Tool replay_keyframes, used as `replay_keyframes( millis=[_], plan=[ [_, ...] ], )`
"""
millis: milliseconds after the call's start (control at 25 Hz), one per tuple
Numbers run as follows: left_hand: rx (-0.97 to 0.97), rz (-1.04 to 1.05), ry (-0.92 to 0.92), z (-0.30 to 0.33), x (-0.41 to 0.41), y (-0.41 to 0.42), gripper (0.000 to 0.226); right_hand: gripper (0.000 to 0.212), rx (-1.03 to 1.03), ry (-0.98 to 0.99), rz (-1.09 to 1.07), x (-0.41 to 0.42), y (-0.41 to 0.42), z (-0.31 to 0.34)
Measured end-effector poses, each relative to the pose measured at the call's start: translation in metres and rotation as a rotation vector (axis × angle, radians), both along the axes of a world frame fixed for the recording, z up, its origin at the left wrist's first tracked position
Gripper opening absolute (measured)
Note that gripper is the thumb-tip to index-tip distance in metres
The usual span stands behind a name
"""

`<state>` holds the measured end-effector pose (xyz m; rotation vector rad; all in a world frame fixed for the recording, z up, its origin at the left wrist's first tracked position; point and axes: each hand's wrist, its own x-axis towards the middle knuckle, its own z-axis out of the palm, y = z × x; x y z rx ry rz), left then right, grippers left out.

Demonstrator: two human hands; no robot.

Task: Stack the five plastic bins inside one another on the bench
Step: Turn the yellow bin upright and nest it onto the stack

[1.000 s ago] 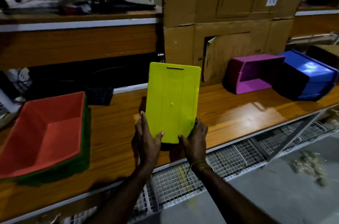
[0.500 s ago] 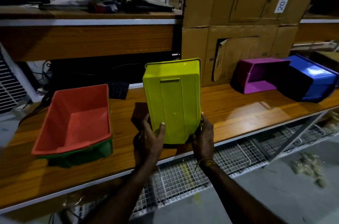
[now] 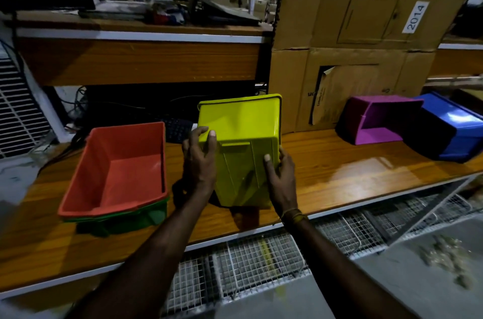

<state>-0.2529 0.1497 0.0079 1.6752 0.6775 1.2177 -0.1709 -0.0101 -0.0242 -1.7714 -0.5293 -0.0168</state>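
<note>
Two of five bins nested; third bin in hand.

The orange bin [image 3: 115,169] sat inside the green bin [image 3: 122,219] on the surface [image 3: 339,169]. Both hands, left [image 3: 200,162] and right [image 3: 281,177], gripped the tilted, glossy yellow bin [image 3: 243,151] by its sides above the surface. The purple bin [image 3: 376,120] and blue bin [image 3: 454,128] lay on their sides, unstacked.

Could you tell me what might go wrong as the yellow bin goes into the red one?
The yellow bin is held tilted, underside toward the camera, so unless turned level it may jam on the red bin rim. The left hand curls over its edge, so fingers could get pinched while nesting. The red bin sits slightly askew in the green bin, so the stack may wobble.
</note>
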Motion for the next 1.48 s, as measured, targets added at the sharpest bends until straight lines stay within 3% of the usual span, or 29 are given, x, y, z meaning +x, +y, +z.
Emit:
replay_keyframes(
  millis=[80, 200, 360, 520, 640, 800, 1000, 1160, 1320, 1400, 1480],
  plan=[
    [0.003, 0.046, 0.0, -0.007, 0.008, -0.003, 0.05, 0.076, 0.078, 0.01, -0.054, 0.007, 0.006, 0.019],
    [-0.013, 0.031, -0.019, -0.016, 0.019, -0.01, 0.03, 0.059, 0.111, 0.023, -0.129, 0.026, 0.005, 0.034],
    [0.048, -0.049, -0.052, -0.033, 0.027, -0.018, 0.037, 0.055, 0.124, -0.01, -0.087, 0.052, -0.003, 0.023],
    [0.108, -0.045, 0.134, -0.063, 0.028, -0.028, 0.045, 0.075, 0.103, -0.017, 0.001, 0.059, -0.015, 0.008],
    [0.072, 0.056, 0.264, -0.073, 0.024, -0.037, 0.045, 0.064, 0.096, 0.014, 0.055, 0.065, -0.021, -0.009],
    [-0.077, 0.09, 0.351, -0.087, 0.027, -0.048, 0.064, 0.047, 0.026, 0.078, 0.063, 0.076, -0.025, -0.035],
    [-0.396, 0.167, 0.411, -0.088, 0.031, -0.053, 0.073, 0.043, -0.097, 0.041, 0.114, 0.079, -0.032, -0.063],
    [-0.528, 0.095, 0.374, -0.068, 0.039, -0.061, 0.086, 0.046, -0.19, -0.111, 0.255, 0.065, -0.029, -0.079],
    [-0.419, 0.056, 0.509, -0.082, 0.041, -0.058, 0.106, 0.034, -0.364, -0.263, 0.301, 0.055, -0.019, -0.083],
    [-0.423, 0.035, 0.504, -0.11, 0.045, -0.034, 0.1, 0.026, -0.478, -0.369, 0.196, 0.06, -0.019, -0.08],
    [-0.422, 0.016, 0.539, -0.108, 0.042, -0.018, 0.075, 0.02, -0.531, -0.418, 0.049, 0.072, -0.021, -0.077]
  ],
)
